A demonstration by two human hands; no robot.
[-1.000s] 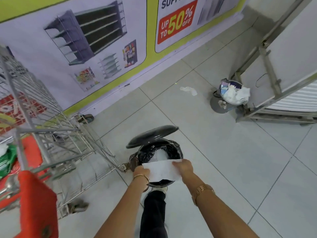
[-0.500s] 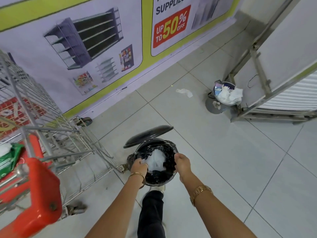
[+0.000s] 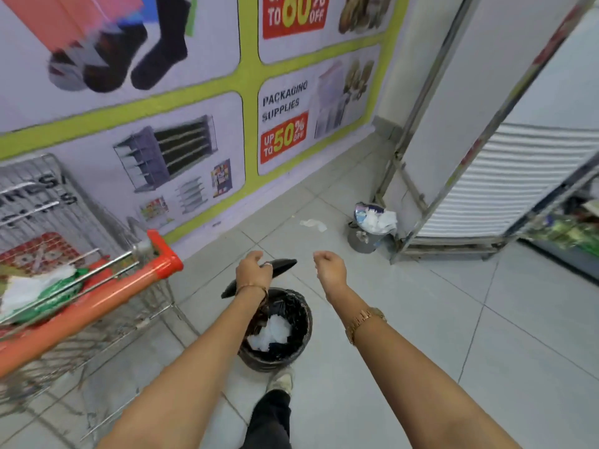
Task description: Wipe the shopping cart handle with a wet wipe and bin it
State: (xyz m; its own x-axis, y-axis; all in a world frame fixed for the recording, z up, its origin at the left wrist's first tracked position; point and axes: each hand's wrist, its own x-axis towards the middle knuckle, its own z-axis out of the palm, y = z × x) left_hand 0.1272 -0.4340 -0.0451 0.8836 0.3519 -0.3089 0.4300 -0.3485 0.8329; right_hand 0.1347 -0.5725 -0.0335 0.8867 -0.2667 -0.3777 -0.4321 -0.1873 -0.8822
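The black pedal bin [image 3: 299, 322] stands on the floor below my arms, its lid [image 3: 285, 265] tipped up. A crumpled white wet wipe [image 3: 270, 332] lies inside on the black liner. My left hand [image 3: 254, 270] hovers above the bin, in front of the lid, fingers loosely curled and holding nothing. My right hand [image 3: 330, 268] is raised to the right of the lid, also loosely curled and without anything in it. My shoe [image 3: 282, 380] rests at the bin's base. The cart's orange handle [image 3: 97, 299] runs across the left.
The wire shopping cart [image 3: 48, 202] holds a green wipes pack [image 3: 48, 290] on the left. A small metal bin [image 3: 366, 236] full of white tissues stands by a metal frame [image 3: 421, 202]. A loose tissue [image 3: 312, 224] lies on the tiles. A poster wall is ahead.
The wipe I held stretched over the bin has dropped in. Both hands have let go and lifted up and away from the rim. My view has tilted upward.
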